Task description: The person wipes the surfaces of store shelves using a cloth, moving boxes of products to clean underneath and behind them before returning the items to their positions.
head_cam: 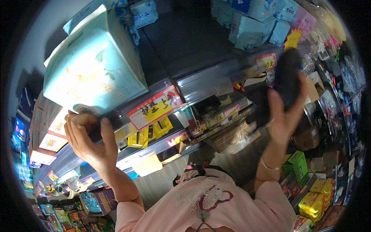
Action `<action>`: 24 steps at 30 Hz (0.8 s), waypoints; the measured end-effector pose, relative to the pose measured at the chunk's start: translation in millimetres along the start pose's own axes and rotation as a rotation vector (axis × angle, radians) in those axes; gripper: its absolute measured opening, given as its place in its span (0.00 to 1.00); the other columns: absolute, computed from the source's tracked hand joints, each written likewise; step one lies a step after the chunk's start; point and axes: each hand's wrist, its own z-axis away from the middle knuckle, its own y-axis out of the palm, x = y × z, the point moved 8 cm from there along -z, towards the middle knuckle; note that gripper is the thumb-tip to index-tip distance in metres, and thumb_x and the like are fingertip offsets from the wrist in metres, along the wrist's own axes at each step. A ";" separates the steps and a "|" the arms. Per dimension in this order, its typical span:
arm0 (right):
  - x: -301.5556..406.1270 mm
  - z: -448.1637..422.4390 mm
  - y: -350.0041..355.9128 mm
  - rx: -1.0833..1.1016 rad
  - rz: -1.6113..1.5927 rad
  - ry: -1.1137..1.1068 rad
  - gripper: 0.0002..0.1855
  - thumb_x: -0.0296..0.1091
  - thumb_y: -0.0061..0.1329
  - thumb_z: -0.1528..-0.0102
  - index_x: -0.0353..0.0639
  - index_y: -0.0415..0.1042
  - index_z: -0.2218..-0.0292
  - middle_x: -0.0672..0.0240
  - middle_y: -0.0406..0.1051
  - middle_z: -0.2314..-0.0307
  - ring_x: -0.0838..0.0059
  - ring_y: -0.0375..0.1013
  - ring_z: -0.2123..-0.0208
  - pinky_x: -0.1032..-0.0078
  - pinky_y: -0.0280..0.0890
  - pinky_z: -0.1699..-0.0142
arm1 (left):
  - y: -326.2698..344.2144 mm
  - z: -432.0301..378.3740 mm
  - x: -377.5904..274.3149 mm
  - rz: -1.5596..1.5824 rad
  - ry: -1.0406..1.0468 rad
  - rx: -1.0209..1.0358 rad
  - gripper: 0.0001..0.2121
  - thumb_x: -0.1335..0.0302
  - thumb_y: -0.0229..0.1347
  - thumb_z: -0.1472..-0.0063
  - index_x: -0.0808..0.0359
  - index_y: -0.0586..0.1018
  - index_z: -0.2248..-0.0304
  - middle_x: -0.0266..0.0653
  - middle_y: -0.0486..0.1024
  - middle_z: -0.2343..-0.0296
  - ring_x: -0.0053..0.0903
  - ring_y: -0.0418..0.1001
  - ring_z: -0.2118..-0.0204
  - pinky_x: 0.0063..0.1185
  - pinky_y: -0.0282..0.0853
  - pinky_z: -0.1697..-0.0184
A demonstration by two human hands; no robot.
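Observation:
My left hand (89, 136) is at the front edge of a dark store shelf (185, 37), its fingers curled by the edge, just under a large light-blue box with a flower print (95, 69). Whether the fingers grip the edge cannot be told. On the right, my right hand (285, 113) is raised, with a dark, blurred, elongated object (287, 75) between thumb and fingers; its kind cannot be told. A red and yellow price card (155, 107) is fixed to the shelf edge between the hands.
Light-blue packs (252, 29) stand at the shelf's upper right, beside a yellow starburst tag (292, 39). Lower shelves hold yellow packets (139, 137) and a bundle of thin sticks in plastic (232, 139). A green box (295, 168) and yellow packs (316, 200) lie at lower right.

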 end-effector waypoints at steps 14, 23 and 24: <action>-13.5 -4.6 40.4 -0.009 0.091 -0.372 0.20 0.28 0.53 0.56 0.43 0.70 0.59 0.56 0.66 0.68 0.57 0.66 0.66 0.66 0.62 0.61 | 0.0 7.6 4.5 0.049 0.017 0.085 0.06 0.81 0.52 0.47 0.67 0.66 0.72 0.36 0.60 0.75 0.24 0.59 0.72 0.20 0.58 0.67; -134.3 8.5 -36.7 -0.037 0.008 0.284 0.16 0.29 0.53 0.52 0.38 0.69 0.60 0.61 0.69 0.65 0.70 0.68 0.63 0.74 0.63 0.57 | 1.5 6.6 -0.4 -0.067 0.118 0.028 0.07 0.80 0.52 0.49 0.69 0.66 0.72 0.40 0.61 0.76 0.30 0.60 0.73 0.24 0.58 0.69; -139.9 26.7 -36.1 0.033 -0.002 0.351 0.17 0.29 0.53 0.52 0.38 0.68 0.60 0.63 0.69 0.65 0.72 0.67 0.62 0.75 0.63 0.56 | 4.4 8.1 5.5 -0.033 0.031 0.047 0.07 0.79 0.53 0.49 0.70 0.67 0.72 0.41 0.61 0.76 0.32 0.60 0.72 0.25 0.58 0.66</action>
